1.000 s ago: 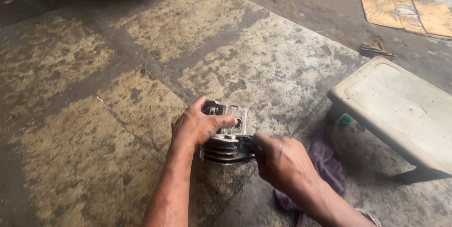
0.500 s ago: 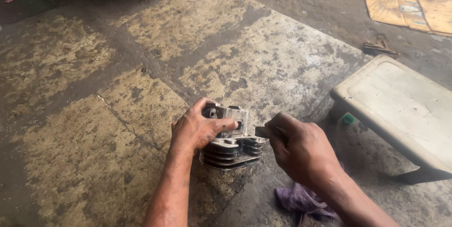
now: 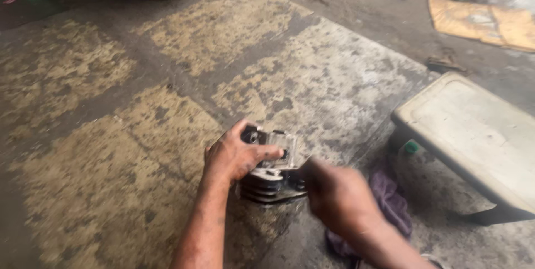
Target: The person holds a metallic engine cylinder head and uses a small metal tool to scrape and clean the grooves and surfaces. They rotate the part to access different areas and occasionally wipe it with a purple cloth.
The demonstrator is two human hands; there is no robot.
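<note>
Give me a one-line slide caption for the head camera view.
Left hand grips a finned metal engine part on the stained concrete floor; blurred right hand beside it.

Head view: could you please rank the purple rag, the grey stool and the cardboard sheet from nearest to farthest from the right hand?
From the right hand:
1. Purple rag, on the floor just beside it, to the right.
2. Grey stool, farther right.
3. Cardboard sheet, far off at the top right.

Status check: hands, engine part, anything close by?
Left hand grips finned engine part on floor. Right hand blurred at its side. Purple rag and stool alongside.
</note>
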